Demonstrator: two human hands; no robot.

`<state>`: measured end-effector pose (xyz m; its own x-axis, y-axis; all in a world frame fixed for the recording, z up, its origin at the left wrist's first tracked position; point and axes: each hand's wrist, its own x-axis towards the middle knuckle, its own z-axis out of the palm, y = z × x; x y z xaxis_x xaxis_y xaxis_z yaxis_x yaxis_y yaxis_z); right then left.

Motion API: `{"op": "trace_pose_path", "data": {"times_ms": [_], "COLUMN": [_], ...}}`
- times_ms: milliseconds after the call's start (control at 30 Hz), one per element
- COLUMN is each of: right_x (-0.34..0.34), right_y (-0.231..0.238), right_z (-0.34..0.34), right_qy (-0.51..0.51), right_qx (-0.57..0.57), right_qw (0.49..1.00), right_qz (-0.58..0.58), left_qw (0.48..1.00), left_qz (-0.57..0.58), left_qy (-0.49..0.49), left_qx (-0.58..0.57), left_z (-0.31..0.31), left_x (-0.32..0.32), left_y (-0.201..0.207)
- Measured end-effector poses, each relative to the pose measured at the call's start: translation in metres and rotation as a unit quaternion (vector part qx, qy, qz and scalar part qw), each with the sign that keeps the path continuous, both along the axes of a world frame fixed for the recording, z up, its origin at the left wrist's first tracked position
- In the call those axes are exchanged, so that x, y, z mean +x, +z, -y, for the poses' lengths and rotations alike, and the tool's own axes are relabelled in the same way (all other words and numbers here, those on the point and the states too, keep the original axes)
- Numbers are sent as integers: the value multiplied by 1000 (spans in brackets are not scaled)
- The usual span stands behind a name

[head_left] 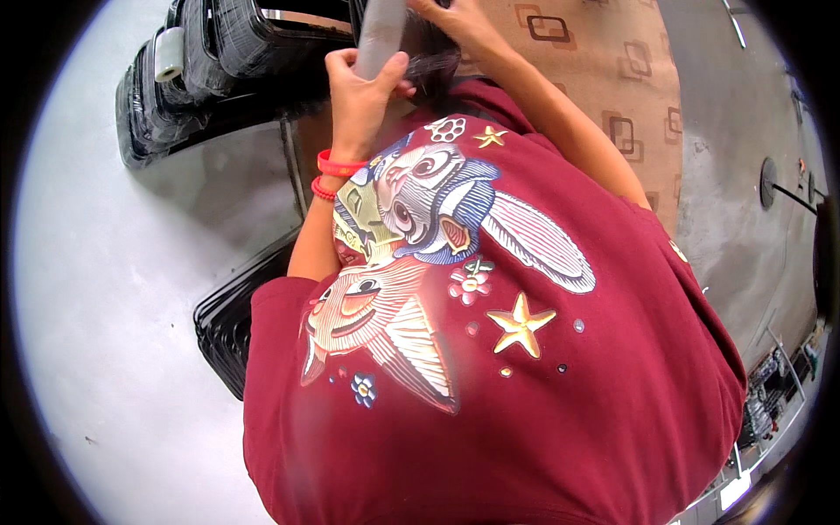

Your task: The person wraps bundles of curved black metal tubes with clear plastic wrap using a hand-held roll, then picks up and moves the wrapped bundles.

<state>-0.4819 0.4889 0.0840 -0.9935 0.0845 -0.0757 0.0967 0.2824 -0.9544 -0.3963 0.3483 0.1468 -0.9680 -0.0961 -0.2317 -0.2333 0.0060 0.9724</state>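
Observation:
My left hand [357,98], with red bands [339,166] at its wrist, wraps its fingers around the lower part of a translucent roll of stretch film [382,35]. At the top edge my right hand [457,24] reaches to the upper part of that roll with bent fingers; the picture's edge cuts part of it off. Thin film [433,63] spreads beside the roll over something dark. To the left of my hands lie several black frames [262,44] bundled in clear film, with glossy creases over their rounded corners.
A small white roll [169,54] stands among the wrapped frames. More black frames [229,319] are stacked low on the left, partly behind my maroon shirt [525,420]. A tan surface patterned with rectangles [630,122] lies to the right. Grey floor [105,350] shows at left.

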Motion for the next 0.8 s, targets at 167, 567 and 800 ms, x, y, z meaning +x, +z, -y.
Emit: {"op": "trace_pose_path", "data": {"times_ms": [167, 567, 800], "right_x": [-19, -15, -12], "right_y": [-11, -19, -18], "right_z": [21, 26, 23], "right_qy": [137, 61, -3], "right_qx": [-261, -240, -153], "right_qw": [942, 959, 986], "right_qz": [160, 137, 71], "left_qw": [987, 971, 978], "left_qz": [-112, 7, 121], "left_qy": [35, 164, -119], "left_qx": [-113, -172, 122], "left_z": [20, 52, 82], "left_x": [5, 2, -26], "left_y": [-13, -84, -63]}}
